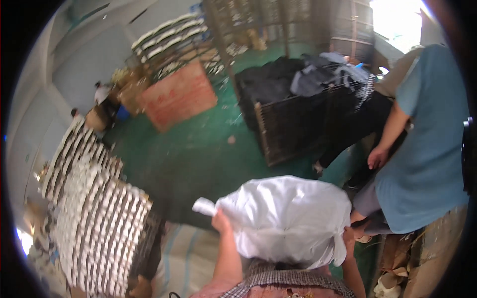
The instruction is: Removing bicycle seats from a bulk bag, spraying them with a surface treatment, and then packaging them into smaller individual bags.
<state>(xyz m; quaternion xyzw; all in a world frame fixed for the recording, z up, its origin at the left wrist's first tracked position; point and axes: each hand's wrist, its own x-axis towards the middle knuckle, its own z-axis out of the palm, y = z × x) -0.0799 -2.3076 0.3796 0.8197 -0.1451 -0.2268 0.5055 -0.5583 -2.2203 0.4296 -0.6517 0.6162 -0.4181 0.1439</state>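
Note:
A bulky, shiny white sack [293, 213] fills the space in front of my body, held up between both arms. At its left side, my left hand [221, 221] is closed on the sack, and a loose white end sticks out beyond my fingers. My right hand [349, 239] grips the sack's right edge, its fingers partly hidden by the material. What the sack contains cannot be seen.
A large dark bin [298, 129] heaped with dark and grey cloth stands ahead. To the right is a person in a blue top [427, 149]. White layered stacks [99, 233] rise at left, beside a striped woven sack [186, 258]. A reddish board [179, 97] lies farther off.

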